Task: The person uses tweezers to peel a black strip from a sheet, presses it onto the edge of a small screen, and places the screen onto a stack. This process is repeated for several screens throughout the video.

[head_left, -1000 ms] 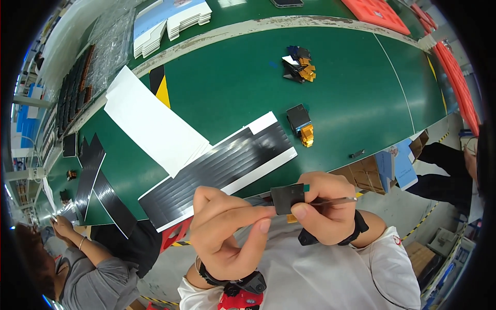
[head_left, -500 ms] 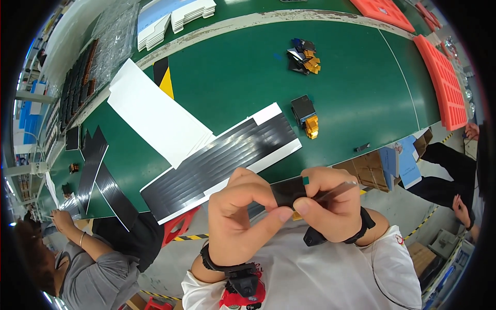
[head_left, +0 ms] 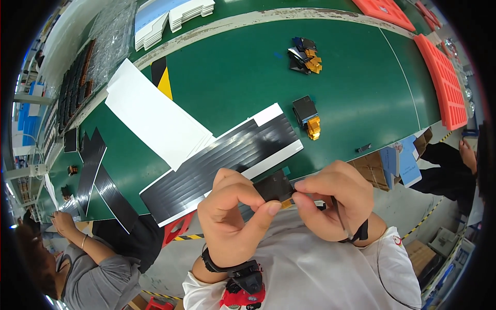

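Observation:
A small black rectangular display module [head_left: 274, 187] is held up between both hands, over the table's near edge. A green tab shows at its upper right, and a bit of gold ribbon below it. My left hand [head_left: 230, 219] pinches its left end between thumb and bent fingers. At the right end, the thumb and forefinger of my right hand [head_left: 336, 201] are closed on the module's edge. A thin dark strip [head_left: 341, 217] also sticks out of my right hand; its kind is unclear. Just beyond lies a sheet of black strips [head_left: 222, 163] on white backing.
Similar modules with gold ribbons form a stack [head_left: 305, 107] and a loose pile [head_left: 305, 54] on the green table. White sheets [head_left: 152, 113] overlap the black-strip sheet. Red foam trays [head_left: 442, 82] line the right edge. A co-worker [head_left: 98, 263] sits at left; another person is at right.
The module has shifted left and turned, showing more of its black face. My right hand has moved right, fingertips now at the module's edge. The thin strip has swung to point downward.

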`<state>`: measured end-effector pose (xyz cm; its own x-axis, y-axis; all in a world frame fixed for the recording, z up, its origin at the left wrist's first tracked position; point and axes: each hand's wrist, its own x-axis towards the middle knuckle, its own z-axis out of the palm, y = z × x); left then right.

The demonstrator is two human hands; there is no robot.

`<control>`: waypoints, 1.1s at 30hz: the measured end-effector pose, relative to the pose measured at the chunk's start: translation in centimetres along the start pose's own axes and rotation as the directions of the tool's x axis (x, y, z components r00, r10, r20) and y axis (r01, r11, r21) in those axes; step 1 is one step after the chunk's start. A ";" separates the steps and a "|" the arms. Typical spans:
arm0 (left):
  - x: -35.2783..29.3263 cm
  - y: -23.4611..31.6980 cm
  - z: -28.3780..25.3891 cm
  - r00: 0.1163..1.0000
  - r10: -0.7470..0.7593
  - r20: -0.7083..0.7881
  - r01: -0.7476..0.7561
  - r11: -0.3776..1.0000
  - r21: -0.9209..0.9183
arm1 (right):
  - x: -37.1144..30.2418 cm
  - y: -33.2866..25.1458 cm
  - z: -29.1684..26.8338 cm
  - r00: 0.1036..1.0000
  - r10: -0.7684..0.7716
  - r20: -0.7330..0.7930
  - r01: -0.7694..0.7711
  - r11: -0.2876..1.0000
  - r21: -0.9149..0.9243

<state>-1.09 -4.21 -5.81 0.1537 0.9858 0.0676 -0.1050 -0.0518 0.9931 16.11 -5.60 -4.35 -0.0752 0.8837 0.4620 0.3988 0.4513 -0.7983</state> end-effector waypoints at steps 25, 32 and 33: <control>1.4 0.0 -0.8 0.985 -0.044 0.167 0.007 0.976 0.216 | 0.4 2.4 0.2 0.905 0.297 0.304 -0.408 0.806 0.428; 3.1 0.6 0.9 0.969 -0.067 0.238 0.011 0.973 0.231 | 1.4 2.9 -0.8 0.911 0.267 0.315 -0.389 0.810 0.439; 3.0 1.3 1.9 0.988 -0.042 0.151 0.007 0.974 0.226 | 1.6 3.1 -0.9 0.929 0.223 0.294 -0.347 0.800 0.490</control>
<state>1.11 -1.61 -4.16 0.3050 0.9515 0.0392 0.1212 -0.0796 0.9894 18.10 -2.93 -5.78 -0.2498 0.9585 0.1376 -0.1024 0.1151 -0.9881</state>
